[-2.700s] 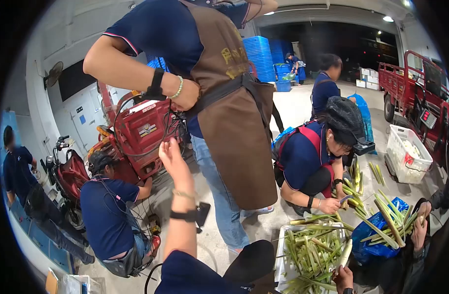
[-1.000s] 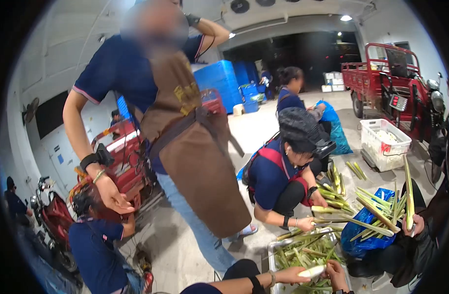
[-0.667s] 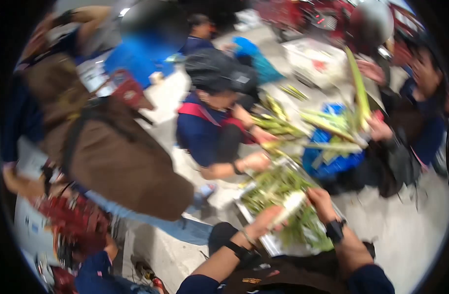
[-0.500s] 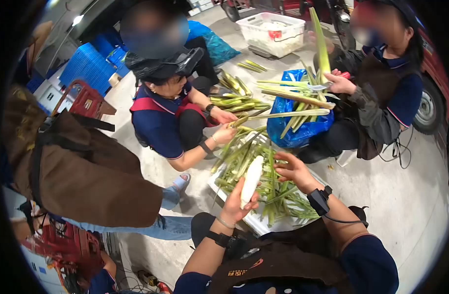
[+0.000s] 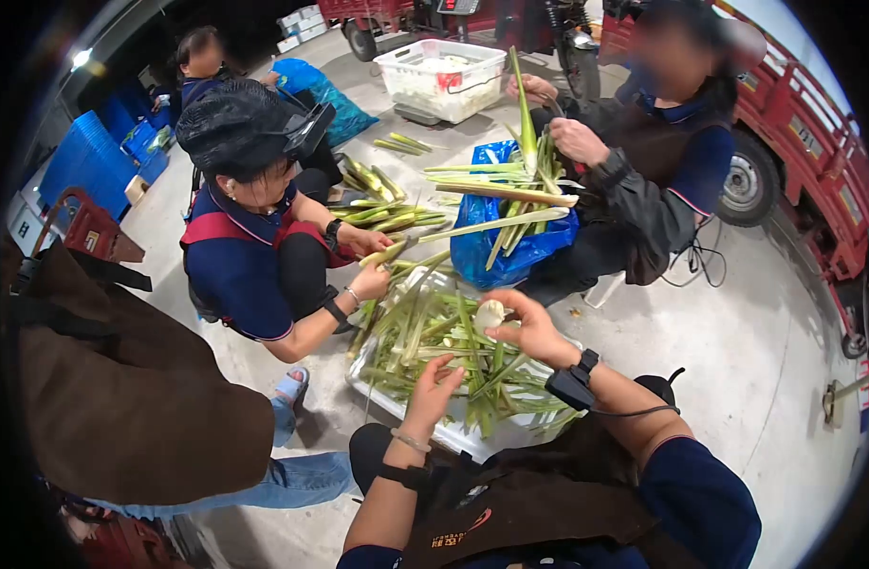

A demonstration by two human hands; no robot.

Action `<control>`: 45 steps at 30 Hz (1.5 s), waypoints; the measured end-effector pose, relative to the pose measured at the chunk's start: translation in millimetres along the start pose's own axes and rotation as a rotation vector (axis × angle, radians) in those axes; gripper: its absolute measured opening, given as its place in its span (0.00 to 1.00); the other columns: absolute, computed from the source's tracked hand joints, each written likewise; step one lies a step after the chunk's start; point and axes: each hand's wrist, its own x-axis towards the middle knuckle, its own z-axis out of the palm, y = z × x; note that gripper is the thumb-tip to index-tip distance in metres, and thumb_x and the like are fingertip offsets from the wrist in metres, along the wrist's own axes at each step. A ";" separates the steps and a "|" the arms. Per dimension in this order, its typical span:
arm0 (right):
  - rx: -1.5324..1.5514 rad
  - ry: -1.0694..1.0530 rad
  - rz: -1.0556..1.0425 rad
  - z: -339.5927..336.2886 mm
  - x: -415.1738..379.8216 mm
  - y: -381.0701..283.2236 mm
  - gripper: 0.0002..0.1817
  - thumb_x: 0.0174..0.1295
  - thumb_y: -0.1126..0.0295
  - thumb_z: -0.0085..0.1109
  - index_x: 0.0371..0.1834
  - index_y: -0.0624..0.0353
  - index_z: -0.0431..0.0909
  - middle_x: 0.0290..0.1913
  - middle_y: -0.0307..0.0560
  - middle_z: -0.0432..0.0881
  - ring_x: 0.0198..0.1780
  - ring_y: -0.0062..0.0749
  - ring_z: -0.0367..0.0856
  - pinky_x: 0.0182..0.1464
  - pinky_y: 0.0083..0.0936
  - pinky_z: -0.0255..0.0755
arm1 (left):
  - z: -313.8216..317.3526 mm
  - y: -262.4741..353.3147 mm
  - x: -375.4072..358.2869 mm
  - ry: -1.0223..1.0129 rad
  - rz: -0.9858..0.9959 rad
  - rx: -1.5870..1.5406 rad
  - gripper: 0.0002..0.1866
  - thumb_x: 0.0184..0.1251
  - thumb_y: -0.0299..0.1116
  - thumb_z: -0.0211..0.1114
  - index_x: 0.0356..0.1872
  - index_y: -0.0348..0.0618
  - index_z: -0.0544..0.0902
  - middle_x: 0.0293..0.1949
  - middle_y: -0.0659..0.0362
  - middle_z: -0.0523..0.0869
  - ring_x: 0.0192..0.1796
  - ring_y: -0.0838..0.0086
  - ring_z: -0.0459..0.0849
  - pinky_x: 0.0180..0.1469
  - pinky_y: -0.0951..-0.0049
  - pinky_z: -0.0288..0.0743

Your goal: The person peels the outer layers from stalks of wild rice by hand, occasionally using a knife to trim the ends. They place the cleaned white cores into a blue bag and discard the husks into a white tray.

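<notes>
In my right hand (image 5: 539, 332) is a peeled white water bamboo shoot (image 5: 489, 315), its round end turned toward me. The fingers curl around its side, and most of its length is hidden. My left hand (image 5: 433, 396) holds nothing; its fingers are apart, over the near left part of the heap. Below both hands, green leaf trimmings and cut stalks (image 5: 482, 379) fill a white crate (image 5: 472, 444).
At the left a crouching co-worker (image 5: 240, 218) handles a stalk; unpeeled shoots (image 5: 382, 218) lie beyond. Across from me another co-worker (image 5: 643, 171) sits by a blue bag (image 5: 482, 251) with stalks on it. A white basket (image 5: 439, 81) and red cart (image 5: 795, 133) stand farther off.
The white shoot has passed from my left hand to my right and now points end-on. My left hand has opened. The camera view has swung right.
</notes>
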 end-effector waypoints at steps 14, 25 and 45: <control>-0.327 0.756 0.178 -114.9 80.9 -42.1 0.20 0.54 0.61 0.70 0.44 0.62 0.79 0.35 0.41 0.84 0.35 0.22 0.82 0.32 0.19 0.74 | -142.1 4.6 -13.1 0.251 0.173 -0.169 0.12 0.66 0.34 0.64 0.47 0.42 0.80 0.38 0.66 0.79 0.37 0.84 0.73 0.38 0.82 0.68; 0.435 0.919 0.327 -96.7 138.9 16.9 0.16 0.58 0.65 0.67 0.43 0.63 0.77 0.32 0.50 0.81 0.25 0.31 0.80 0.23 0.20 0.74 | -196.1 -11.2 -52.2 0.381 0.146 -0.129 0.12 0.67 0.36 0.63 0.47 0.44 0.79 0.41 0.64 0.81 0.44 0.81 0.79 0.42 0.79 0.71; 0.258 0.376 0.572 -134.9 168.8 63.6 0.18 0.71 0.56 0.45 0.45 0.62 0.74 0.36 0.47 0.84 0.29 0.26 0.82 0.22 0.16 0.70 | -94.7 -65.1 -31.0 0.198 -0.140 0.076 0.16 0.61 0.34 0.68 0.46 0.37 0.80 0.37 0.58 0.84 0.37 0.80 0.79 0.39 0.80 0.72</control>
